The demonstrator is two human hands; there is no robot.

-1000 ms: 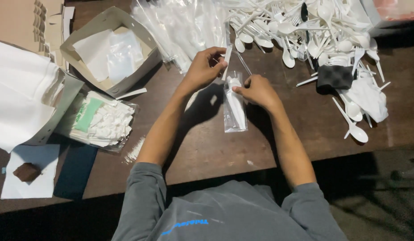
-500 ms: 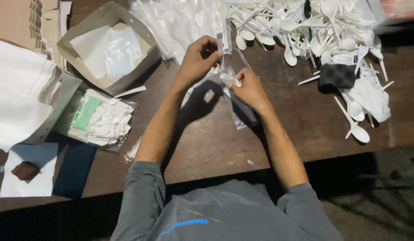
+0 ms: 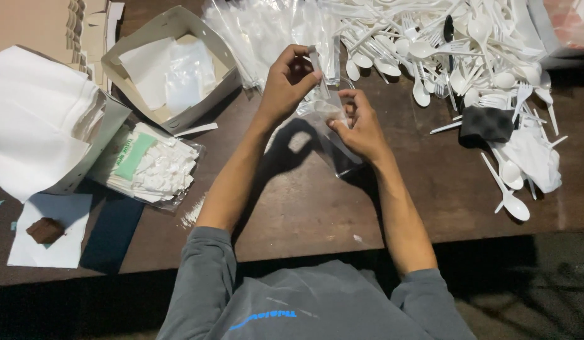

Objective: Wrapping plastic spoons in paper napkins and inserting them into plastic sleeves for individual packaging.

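Observation:
My left hand (image 3: 288,82) pinches the top edge of a clear plastic sleeve (image 3: 335,142) above the dark wooden table (image 3: 304,208). My right hand (image 3: 360,123) grips the same sleeve at its mouth, fingers curled around white contents that I cannot make out. The sleeve hangs down toward the table under my right palm. Just beyond my hands lies a stack of empty clear sleeves (image 3: 267,31). A heap of white plastic spoons and forks (image 3: 443,44) spreads over the far right of the table.
An open cardboard box (image 3: 172,63) with clear bags stands at the far left. A pack of small white packets (image 3: 150,167) lies beside a stack of white napkins (image 3: 34,119). A black sponge (image 3: 487,123) and loose spoons (image 3: 509,189) lie at the right.
The sleeve, lying flat on the table under my hands one second ago, is now lifted. Both hands have risen and drawn together at its mouth.

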